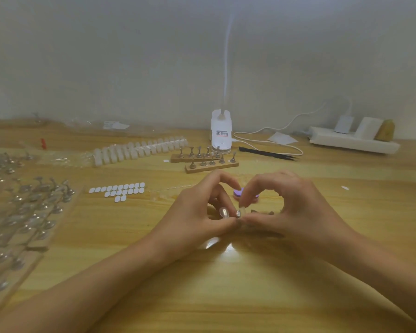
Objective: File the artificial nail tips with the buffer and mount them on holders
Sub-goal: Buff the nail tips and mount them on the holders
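Note:
My left hand [197, 210] and my right hand [296, 207] meet at the middle of the wooden table [226, 284]. Their fingertips pinch a small clear nail tip [242, 211] over a small metal holder [238, 214]; the grip itself is partly hidden by fingers. A purple buffer [246, 193] lies flat on the table just behind the fingers. Two wooden strips with metal holders [205, 158] stand farther back. A strip of white nail tips [139, 149] lies at the back left.
White oval stickers [119, 189] lie left of my hands. Several rows of metal holders on wooden bases [27, 212] fill the left side. A white lamp base [221, 132], its cable, black tweezers [267, 153] and a power strip [353, 139] sit at the back.

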{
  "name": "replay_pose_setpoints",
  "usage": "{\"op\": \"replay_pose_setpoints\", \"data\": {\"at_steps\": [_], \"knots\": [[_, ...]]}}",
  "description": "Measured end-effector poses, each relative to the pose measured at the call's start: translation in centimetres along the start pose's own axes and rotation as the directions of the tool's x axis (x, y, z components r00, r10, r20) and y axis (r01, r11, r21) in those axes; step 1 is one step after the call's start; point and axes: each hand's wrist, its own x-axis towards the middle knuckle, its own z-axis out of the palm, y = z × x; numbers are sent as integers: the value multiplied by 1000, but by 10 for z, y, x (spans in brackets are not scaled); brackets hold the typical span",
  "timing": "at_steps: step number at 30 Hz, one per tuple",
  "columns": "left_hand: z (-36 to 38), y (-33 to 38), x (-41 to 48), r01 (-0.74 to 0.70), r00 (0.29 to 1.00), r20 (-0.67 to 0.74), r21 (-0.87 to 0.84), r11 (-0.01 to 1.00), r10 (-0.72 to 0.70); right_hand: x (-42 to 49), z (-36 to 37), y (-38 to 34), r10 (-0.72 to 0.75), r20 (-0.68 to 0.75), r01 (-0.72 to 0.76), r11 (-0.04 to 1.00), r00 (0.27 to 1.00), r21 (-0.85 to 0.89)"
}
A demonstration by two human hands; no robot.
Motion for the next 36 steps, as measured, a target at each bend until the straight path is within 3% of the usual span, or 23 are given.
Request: {"op": "replay_pose_setpoints", "data": {"at_steps": [6, 23, 30, 34, 36], "knots": [[3, 0, 2, 19, 1000, 5, -38, 999, -19, -1, 0, -1, -21, -26, 23, 994, 999, 103], [3, -2, 5, 34, 999, 13, -38, 999, -33, -2, 6, -6, 95, -7, -94, 990, 995, 103], [3, -2, 6, 30, 999, 15, -48, 998, -30, 4, 6, 0, 134, 94, -148, 975, 987, 164], [3, -4, 5, 24, 1000, 9, -35, 999, -24, 9, 1, 4, 177, 188, -235, 905, 966, 355], [3, -4, 5, 24, 1000, 13, -39, 999, -24, 13, 4, 6, 187, 212, -251, 907, 959, 338]]}}
